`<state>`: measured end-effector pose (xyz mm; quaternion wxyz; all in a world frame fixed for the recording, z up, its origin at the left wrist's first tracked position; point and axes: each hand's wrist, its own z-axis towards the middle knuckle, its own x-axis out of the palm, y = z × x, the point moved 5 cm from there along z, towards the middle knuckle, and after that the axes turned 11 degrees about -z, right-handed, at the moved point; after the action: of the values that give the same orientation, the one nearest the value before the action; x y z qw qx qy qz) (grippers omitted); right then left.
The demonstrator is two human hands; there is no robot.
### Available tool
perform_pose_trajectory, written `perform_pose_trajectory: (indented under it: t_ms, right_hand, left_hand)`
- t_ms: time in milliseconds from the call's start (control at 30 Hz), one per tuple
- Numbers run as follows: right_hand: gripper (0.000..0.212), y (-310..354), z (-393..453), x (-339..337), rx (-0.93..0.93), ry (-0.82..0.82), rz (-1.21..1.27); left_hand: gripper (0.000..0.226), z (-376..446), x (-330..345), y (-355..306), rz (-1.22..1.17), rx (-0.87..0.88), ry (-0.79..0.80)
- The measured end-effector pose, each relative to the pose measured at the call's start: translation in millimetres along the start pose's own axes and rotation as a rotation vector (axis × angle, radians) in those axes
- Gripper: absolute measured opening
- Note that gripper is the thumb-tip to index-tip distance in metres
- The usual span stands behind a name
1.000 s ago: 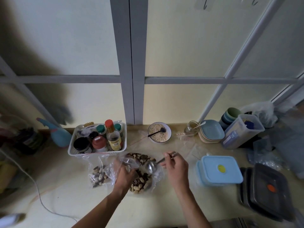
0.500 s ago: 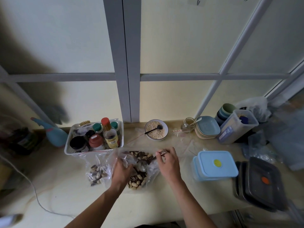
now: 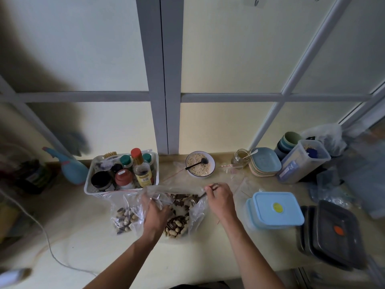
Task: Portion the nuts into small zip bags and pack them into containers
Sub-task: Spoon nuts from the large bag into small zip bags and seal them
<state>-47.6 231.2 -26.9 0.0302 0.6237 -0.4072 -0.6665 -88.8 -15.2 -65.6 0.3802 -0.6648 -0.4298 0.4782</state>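
Observation:
A pile of mixed nuts (image 3: 177,224) lies in a large clear bag at the counter's middle. My left hand (image 3: 155,213) grips a small clear zip bag (image 3: 152,198) held open over the pile. My right hand (image 3: 218,199) holds a metal spoon (image 3: 196,198) by its handle, bowl dipped among the nuts. A small zip bag with nuts in it (image 3: 125,217) lies to the left. A light blue lidded container (image 3: 277,209) stands to the right, with dark lidded containers (image 3: 333,234) beyond it.
A white basket of bottles and jars (image 3: 123,174) stands behind the nuts. A bowl of oats with a black spoon (image 3: 200,164), a glass jar (image 3: 241,158), stacked plates (image 3: 264,163), cups and a clear tub (image 3: 304,161) line the back. A white cord (image 3: 48,240) runs at left.
The spoon has gone from above the pile down and back into the nuts. My left hand keeps the small bag open. The camera has tilted a little.

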Motion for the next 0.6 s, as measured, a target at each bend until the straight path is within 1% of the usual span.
perform_pose_trajectory:
  t_ms: [67,167,233,300,400,467,500,567,600]
  right_hand:
    - [0.034,-1.3,-1.2,6.2,0.067,0.053,0.038]
    - [0.037,-15.0,-6.9,28.4,0.210,0.157,0.094]
    - [0.036,-24.1,-14.2,41.1,0.267,0.188,0.098]
    - [0.034,-26.5,-18.7,43.3,0.261,0.158,0.112]
    - [0.031,-21.5,-12.3,29.5,0.205,0.083,0.087]
    - [0.032,-17.6,-3.8,14.5,0.178,0.025,0.053]
    - [0.033,-14.5,-0.2,6.7,0.164,-0.003,0.046]
    - [0.035,-10.2,3.9,-3.6,0.145,-0.059,0.015]
    - [0.035,-7.2,3.7,-6.1,0.132,-0.078,-0.012]
  left_hand:
    - [0.046,-2.1,1.7,-4.5,0.014,0.020,-0.012]
    - [0.061,3.0,5.9,6.0,-0.001,-0.010,-0.002]
    - [0.058,0.0,5.1,-0.6,0.008,-0.027,-0.012]
    - [0.053,-2.3,3.3,-4.9,0.014,-0.021,-0.035]
    - [0.058,-2.3,1.1,-6.5,0.011,-0.027,-0.040]
    - [0.056,-5.9,-0.7,-12.8,0.037,-0.005,-0.083]
    - [0.058,-6.3,-0.8,-13.6,0.023,0.013,-0.107]
    - [0.067,-6.6,1.4,-14.7,0.020,0.027,-0.115]
    - [0.068,-4.7,1.5,-13.7,0.024,0.028,-0.103]
